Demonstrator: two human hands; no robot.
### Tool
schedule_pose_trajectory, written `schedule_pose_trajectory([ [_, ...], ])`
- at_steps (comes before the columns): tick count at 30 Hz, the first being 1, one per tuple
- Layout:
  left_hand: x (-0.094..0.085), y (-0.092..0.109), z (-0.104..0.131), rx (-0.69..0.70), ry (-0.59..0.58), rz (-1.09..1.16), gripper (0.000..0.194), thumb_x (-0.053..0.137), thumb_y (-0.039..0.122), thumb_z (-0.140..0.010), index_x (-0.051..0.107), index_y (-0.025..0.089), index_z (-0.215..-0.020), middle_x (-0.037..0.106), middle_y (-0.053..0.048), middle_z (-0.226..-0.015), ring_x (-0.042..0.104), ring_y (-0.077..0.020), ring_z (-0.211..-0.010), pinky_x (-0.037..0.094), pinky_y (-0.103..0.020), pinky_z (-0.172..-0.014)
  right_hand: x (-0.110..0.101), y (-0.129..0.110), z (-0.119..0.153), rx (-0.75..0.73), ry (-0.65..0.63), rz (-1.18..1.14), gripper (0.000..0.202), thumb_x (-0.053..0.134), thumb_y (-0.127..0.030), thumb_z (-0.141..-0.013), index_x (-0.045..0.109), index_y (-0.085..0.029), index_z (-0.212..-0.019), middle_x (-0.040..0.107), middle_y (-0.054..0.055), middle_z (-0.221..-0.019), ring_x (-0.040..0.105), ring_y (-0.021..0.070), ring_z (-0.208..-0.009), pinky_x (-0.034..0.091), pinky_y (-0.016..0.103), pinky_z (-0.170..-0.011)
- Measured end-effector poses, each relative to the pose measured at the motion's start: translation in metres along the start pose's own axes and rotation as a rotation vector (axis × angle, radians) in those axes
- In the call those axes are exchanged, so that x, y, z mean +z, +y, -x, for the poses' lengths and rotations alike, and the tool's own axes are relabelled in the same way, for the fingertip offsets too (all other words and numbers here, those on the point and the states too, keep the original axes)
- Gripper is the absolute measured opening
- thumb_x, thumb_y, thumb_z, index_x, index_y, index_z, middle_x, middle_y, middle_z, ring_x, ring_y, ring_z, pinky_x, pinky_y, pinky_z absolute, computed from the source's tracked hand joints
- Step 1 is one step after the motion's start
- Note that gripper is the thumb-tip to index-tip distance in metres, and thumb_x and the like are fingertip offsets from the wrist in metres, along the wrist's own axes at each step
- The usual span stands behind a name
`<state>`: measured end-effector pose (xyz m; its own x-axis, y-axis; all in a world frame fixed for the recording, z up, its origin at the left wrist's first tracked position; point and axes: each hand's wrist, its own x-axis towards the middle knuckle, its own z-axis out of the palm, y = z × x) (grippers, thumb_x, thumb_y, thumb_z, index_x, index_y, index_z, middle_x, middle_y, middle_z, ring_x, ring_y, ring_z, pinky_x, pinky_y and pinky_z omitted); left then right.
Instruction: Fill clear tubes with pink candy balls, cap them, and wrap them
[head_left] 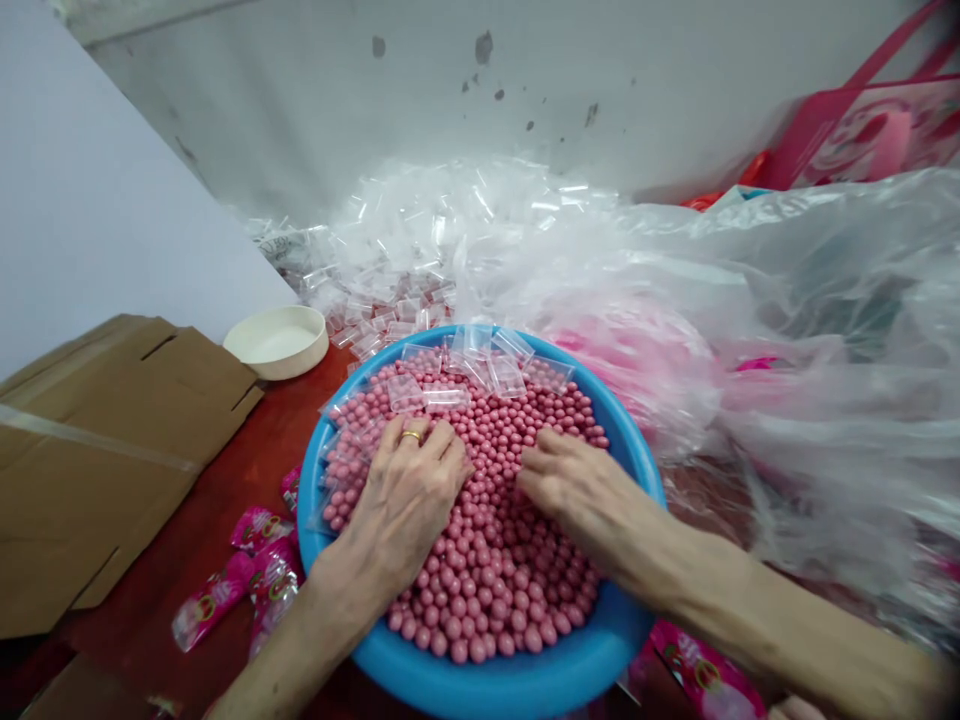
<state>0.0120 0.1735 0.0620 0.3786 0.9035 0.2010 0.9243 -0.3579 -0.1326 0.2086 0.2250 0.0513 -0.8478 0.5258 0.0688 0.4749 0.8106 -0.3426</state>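
A round blue basin (634,440) is filled with small pink balls (487,570). Several clear plastic pieces (506,376) lie on the balls along the far side. My left hand (420,490), with a ring on one finger, rests on the balls left of the middle, its fingers bent down and closed; what they hold, if anything, is hidden. Over the right part of the balls is my right hand (577,490), fingers curled together with the tips down among the balls. Whatever is between those fingertips cannot be made out.
A brown cardboard box (112,430) and a white round dish (277,340) are at the left. Pink packets (214,600) lie on the red table (262,440) beside the basin. Behind are heaped clear plastic pieces (435,225); large clear bags (840,400) fill the right.
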Motion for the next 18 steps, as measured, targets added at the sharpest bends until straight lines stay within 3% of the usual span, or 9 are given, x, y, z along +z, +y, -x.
schedule_pose_trajectory([
  [4,0.001,0.000,0.001,0.011,0.006,-0.005,0.016,0.046,0.013,-0.089,0.062,0.013,-0.091,0.063,-0.008,-0.092,0.054,-0.0266,-0.087,0.044,-0.045,-0.084,0.018,-0.014,-0.002,-0.063,-0.029,-0.061,0.024,0.051,-0.032,-0.092,0.057,-0.020,-0.112,0.058,0.007,-0.116,0.060,0.0167,-0.095,0.051,0.036,-0.080],
  [7,0.001,-0.001,0.001,0.009,0.001,0.000,0.016,0.046,0.013,-0.089,0.062,0.014,-0.091,0.063,-0.007,-0.091,0.054,-0.0262,-0.087,0.044,-0.045,-0.085,0.017,-0.018,-0.007,-0.058,-0.023,-0.098,0.017,0.054,-0.028,-0.091,0.063,-0.016,-0.099,0.064,0.005,-0.100,0.061,0.0156,-0.088,0.051,0.034,-0.078],
  [10,0.000,-0.003,0.001,0.019,0.003,0.010,0.014,0.048,0.012,-0.088,0.061,0.015,-0.090,0.062,-0.006,-0.091,0.053,-0.0256,-0.088,0.044,-0.044,-0.086,0.005,-0.013,-0.011,0.036,0.013,-0.256,0.006,0.065,-0.020,-0.082,0.069,-0.016,-0.080,0.067,0.000,-0.076,0.060,0.0130,-0.073,0.048,0.025,-0.067],
  [14,-0.002,-0.003,0.002,0.025,0.023,0.018,0.015,0.048,0.012,-0.088,0.062,0.015,-0.087,0.062,-0.006,-0.089,0.053,-0.0249,-0.085,0.045,-0.043,-0.083,-0.009,-0.005,-0.011,0.241,0.088,-0.716,0.008,0.075,-0.023,-0.069,0.071,-0.016,-0.072,0.057,-0.006,-0.058,0.049,0.0091,-0.055,0.037,0.021,-0.053],
  [18,-0.001,-0.003,0.003,0.023,0.027,0.027,0.016,0.047,0.012,-0.089,0.063,0.014,-0.089,0.063,-0.006,-0.090,0.053,-0.0250,-0.085,0.045,-0.043,-0.083,-0.010,-0.008,-0.009,0.314,0.155,-0.865,0.009,0.076,-0.024,-0.067,0.071,-0.017,-0.069,0.048,-0.008,-0.054,0.040,0.0075,-0.052,0.032,0.021,-0.051],
])
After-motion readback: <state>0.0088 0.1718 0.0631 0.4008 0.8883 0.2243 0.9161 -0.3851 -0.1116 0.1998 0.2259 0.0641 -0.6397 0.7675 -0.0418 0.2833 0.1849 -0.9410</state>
